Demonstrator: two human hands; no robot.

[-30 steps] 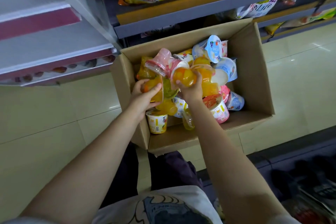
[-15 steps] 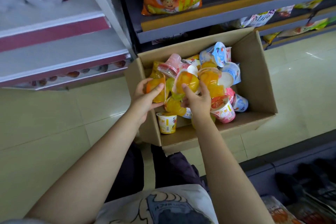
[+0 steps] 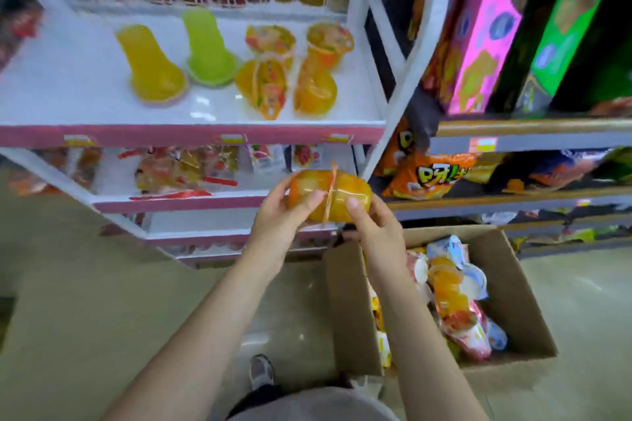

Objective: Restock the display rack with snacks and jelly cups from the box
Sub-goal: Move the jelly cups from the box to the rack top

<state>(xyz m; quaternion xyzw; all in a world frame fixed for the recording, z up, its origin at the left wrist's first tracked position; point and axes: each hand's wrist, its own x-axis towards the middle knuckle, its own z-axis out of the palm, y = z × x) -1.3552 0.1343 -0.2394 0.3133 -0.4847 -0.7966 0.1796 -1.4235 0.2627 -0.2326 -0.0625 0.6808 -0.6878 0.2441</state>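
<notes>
Head view, L to R. Display rack (image 3: 191, 135) stood at left: white frame w/ pink shelf edges. Upper shelf held an orange jelly cup (image 3: 150, 67) and a green jelly cup (image 3: 208, 48), both upside down, then four orange fruit cups (image 3: 290, 68) near the rack's right post. Two of those stood upright at rear; two lay tipped in front. Lower shelf (image 3: 178, 202) carried blurred red-and-clear packs; contents could not be told.

Centre: left hand (image 3: 280, 215) and right hand (image 3: 372, 232) were close together, each gripping one of two orange jelly cups (image 3: 330, 196) held rim to rim, on their sides, in front of the lower shelf and above the floor. Left fingers curled over the left cup, right fingers around the right cup.

Right: box (image 3: 513, 301) sat open on the floor beside the rack, still well stocked w/ mixed cups. Grey shelving (image 3: 513, 138) behind it held orange snack bags (image 3: 434, 174) and pink and green cartons.

Risks, est.:
- Cups only pressed together at rims; uneven grip could let one slip and drop.
- Tipped cups on upper shelf sat near the front edge; a nudge during placement could roll them off.
- Squeezing soft walls too hard could pop a seal.
</notes>
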